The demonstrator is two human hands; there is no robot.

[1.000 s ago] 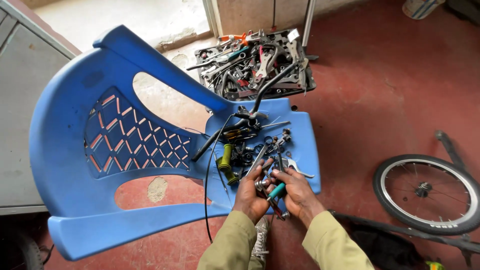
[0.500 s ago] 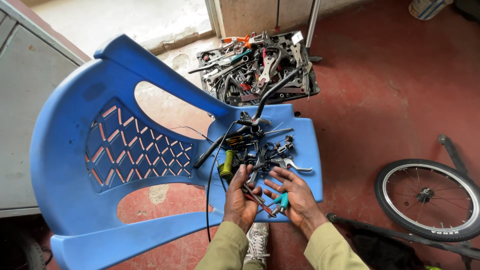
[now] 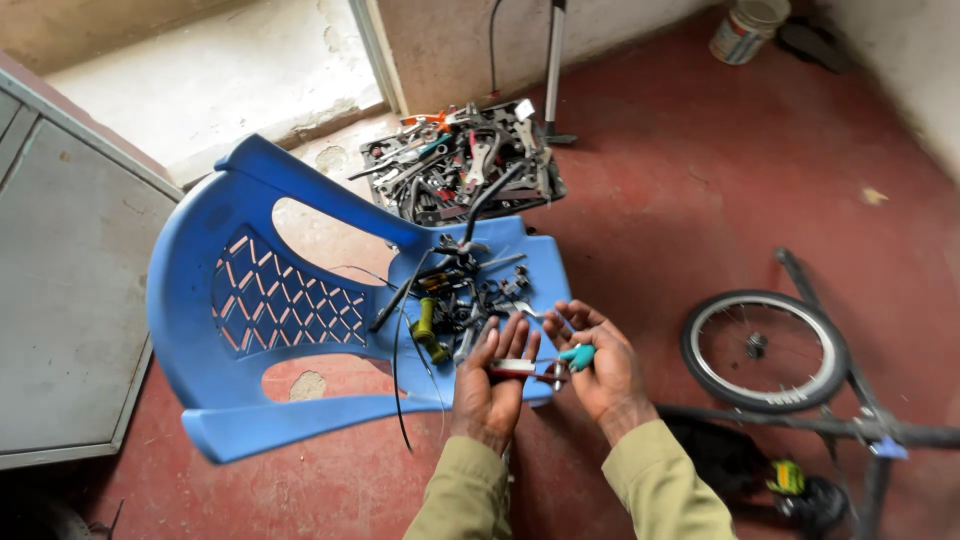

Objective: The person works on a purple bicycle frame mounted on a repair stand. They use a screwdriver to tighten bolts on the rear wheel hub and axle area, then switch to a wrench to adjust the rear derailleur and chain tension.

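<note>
My left hand (image 3: 490,385) holds a small metal tool with a red grip (image 3: 518,368), fingers wrapped around one end. The tool's other end, a teal handle (image 3: 577,355), lies in my right hand (image 3: 600,365). Both hands hover just in front of the seat edge of a blue plastic chair (image 3: 270,300). On the seat lies a pile of small tools and parts (image 3: 465,295): dark levers, cables, a green-handled piece.
A tray heaped with tools (image 3: 465,165) sits on the red floor behind the chair. A bicycle wheel (image 3: 765,350) and dark frame tubes (image 3: 850,425) lie to the right. A grey metal cabinet (image 3: 60,300) stands left, a bucket (image 3: 745,30) far back.
My hands have lifted off the tool pile on the seat and drawn back toward me, now holding the small tool between them. The camera view has pulled back and shifted.
</note>
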